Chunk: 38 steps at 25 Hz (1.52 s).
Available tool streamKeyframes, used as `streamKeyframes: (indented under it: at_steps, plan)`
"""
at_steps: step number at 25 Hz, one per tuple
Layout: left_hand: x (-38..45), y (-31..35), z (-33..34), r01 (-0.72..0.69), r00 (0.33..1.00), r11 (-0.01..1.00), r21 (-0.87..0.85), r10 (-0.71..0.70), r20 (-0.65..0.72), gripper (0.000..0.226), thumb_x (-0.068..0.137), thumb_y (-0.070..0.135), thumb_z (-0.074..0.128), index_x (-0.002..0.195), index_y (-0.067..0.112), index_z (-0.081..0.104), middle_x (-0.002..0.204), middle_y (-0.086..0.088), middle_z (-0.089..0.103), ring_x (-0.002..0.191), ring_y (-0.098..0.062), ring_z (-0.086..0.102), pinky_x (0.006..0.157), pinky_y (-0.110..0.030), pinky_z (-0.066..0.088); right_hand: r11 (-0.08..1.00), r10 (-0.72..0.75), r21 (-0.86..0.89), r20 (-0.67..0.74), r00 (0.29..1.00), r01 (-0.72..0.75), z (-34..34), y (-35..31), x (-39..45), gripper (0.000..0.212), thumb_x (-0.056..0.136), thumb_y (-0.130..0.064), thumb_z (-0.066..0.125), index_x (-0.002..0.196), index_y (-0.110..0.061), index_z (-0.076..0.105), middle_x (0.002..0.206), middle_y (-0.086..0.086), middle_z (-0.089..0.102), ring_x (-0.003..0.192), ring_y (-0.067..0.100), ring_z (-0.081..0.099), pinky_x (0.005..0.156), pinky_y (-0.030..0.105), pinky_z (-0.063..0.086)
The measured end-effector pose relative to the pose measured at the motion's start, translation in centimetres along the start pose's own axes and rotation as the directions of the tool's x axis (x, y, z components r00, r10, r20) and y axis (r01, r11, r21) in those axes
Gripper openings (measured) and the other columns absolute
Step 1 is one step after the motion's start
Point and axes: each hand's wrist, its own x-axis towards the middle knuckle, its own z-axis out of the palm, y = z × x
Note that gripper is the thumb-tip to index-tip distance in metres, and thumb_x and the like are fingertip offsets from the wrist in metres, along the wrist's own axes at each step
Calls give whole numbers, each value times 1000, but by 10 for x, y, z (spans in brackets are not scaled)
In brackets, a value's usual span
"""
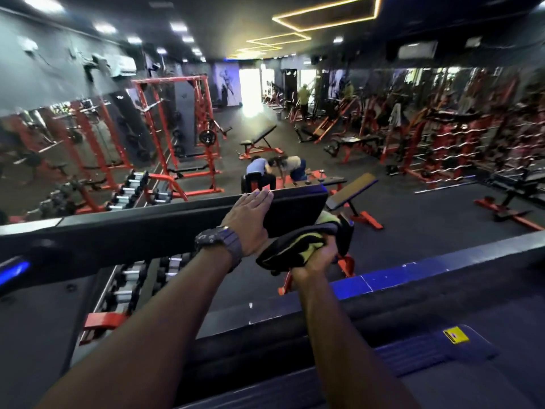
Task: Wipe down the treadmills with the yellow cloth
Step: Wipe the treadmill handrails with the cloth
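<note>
Left hand (250,215) lies flat, fingers straight and together, palm pressed on the near edge of the treadmill console (298,208), a dark slab tilted up in front of the person. Dark wristwatch (219,242) on the left wrist. Right hand (317,258), just right of and below the left, fingers curled round the yellow cloth (298,245); cloth is bunched, yellow with black parts, pushed against the console's lower right corner. The two hands sit near each other, not touching. A long dark handrail (118,231) runs out leftward from under the left hand; a small blue light (13,271) glows far left of it. Below both forearms, the treadmill's dark front housing, with a yellow sticker (455,335) well right of the right forearm. Beyond the hands, lower gym floor: two people (274,169) crouched just past the left fingertips, dumbbell rack (132,190) left of the left hand, red squat racks (177,128) farther left, black and red benches (351,196) right of the console. Far background is motion-blurred.
</note>
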Motion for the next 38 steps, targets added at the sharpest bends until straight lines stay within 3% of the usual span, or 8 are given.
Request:
streamKeyframes:
  at_steps: [4,18,21,23,26,29,33,38]
  plan:
    - [4,-2,-4,-12,1000,1000,-9,13,13,82,81,7,51,154,10,14,162,-9,10,151,-21,7,120,-26,-1,964,76,254,39,996,-83,27,13,-6,38,93,-38,41,96,-10,67,83,8,71,77,22,68,75,29,55]
    - [2,4,-1,38,997,997,-60,-42,-69,75,78,1,45,151,8,28,159,-8,24,149,-21,17,117,-18,2,920,281,251,115,953,-301,45,39,-19,49,98,-33,32,80,-13,73,78,8,72,76,25,66,70,27,52]
    - [1,3,-3,37,995,997,-73,-44,-94,71,81,6,42,151,10,29,159,-6,25,149,-19,19,116,-18,5,978,51,203,0,999,-50,29,-4,0,40,103,-33,32,95,-17,68,83,3,76,72,18,69,58,20,53]
    - [2,2,0,27,994,997,-69,-34,-101,71,83,2,46,151,11,28,159,-5,25,148,-19,19,118,-22,7,960,-276,5,-138,951,279,32,-20,11,28,101,-21,43,126,-20,55,126,12,66,94,18,68,73,17,54]
    - [2,1,0,17,993,997,-77,-25,-113,73,82,-2,46,151,11,28,159,-3,24,148,-17,19,119,-23,8,531,-669,-660,58,741,531,25,34,7,70,98,-32,47,157,-12,15,164,13,11,148,28,23,117,36,25]
    - [0,-2,1,-8,992,996,-91,-4,-124,76,77,-6,46,150,10,30,158,-6,26,148,-19,21,121,-26,11,84,-694,-769,411,591,634,7,72,8,70,96,-33,41,157,-15,11,165,13,3,153,27,2,119,53,17]
    - [1,-7,6,-34,988,993,-110,16,-156,78,75,-6,47,150,8,32,157,-8,29,148,-21,23,122,-27,11,28,-861,-799,286,420,601,40,-10,48,70,86,-29,49,153,-16,34,163,13,23,148,38,24,117,48,18]
    - [3,-13,10,-43,988,994,-100,27,-152,65,86,10,45,149,9,32,157,-8,30,147,-20,23,117,-19,4,-232,-684,-790,547,483,567,10,83,1,74,92,-39,44,158,-23,14,161,22,22,146,39,27,111,56,31]
